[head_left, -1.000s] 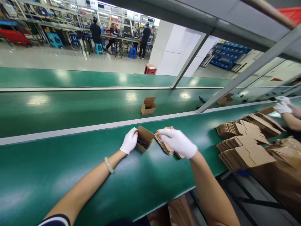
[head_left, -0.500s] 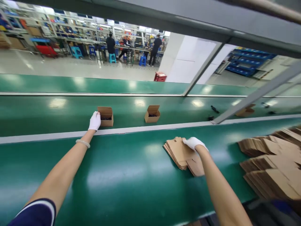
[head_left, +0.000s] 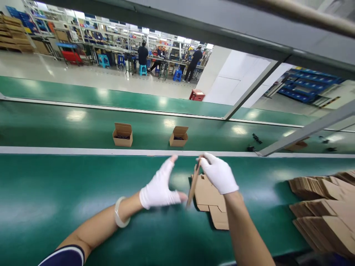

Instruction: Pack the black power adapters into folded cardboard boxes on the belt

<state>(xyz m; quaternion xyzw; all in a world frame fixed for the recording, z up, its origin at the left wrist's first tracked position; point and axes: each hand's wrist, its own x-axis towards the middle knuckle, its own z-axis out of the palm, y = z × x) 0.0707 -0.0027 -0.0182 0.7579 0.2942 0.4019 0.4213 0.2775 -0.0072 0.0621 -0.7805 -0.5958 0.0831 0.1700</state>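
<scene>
Flat carton [head_left: 193, 184] | brown cardboard (lower end blurred) | edge-on, steeply tilted | by flat-lying cardboard blanks [head_left: 208, 195]

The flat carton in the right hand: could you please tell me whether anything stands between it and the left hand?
Nothing visible does. The left hand is open just left of the carton, which the right hand holds edge-on by the stack. Whether left hand and carton touch is too blurred to tell.

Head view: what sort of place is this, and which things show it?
Probably a factory floor: open brown cardboard boxes stand on a long green surface, flat brown cardboard blanks lie stacked, and dark-clothed people are at work behind.
</scene>
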